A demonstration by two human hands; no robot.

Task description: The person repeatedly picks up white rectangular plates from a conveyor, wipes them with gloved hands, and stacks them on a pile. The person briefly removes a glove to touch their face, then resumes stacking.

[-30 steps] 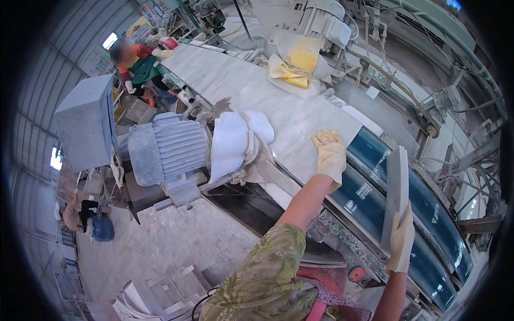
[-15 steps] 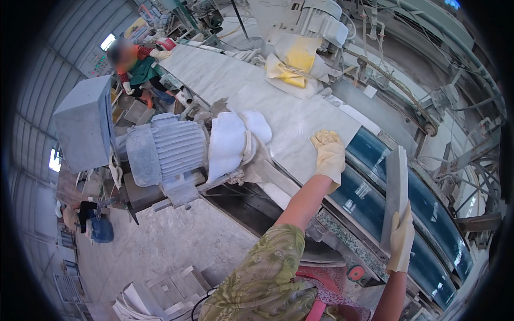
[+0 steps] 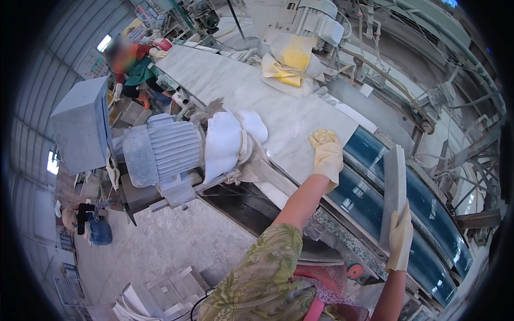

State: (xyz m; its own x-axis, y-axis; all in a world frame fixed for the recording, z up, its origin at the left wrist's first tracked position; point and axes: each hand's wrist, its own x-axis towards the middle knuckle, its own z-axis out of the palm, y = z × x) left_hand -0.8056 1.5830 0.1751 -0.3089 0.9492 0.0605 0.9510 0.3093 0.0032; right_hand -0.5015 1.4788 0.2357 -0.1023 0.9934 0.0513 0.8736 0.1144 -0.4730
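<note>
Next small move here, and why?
I'd probably shift the gray strip right, clear of the pale slab's near end: the right hand grips it over the blue belts, just beyond that end, while the gloved left hand rests on the slab. Whether the strip touches the belts, I can't tell.

my left hand [image 3: 326, 156] on the big pale slab [image 3: 235, 91] mid-frame, my right hand [image 3: 401, 241] holding a long grey bar [image 3: 394, 184] at right, blue belts [image 3: 354, 190] behind it, grey motor [image 3: 167, 152] at left
</note>
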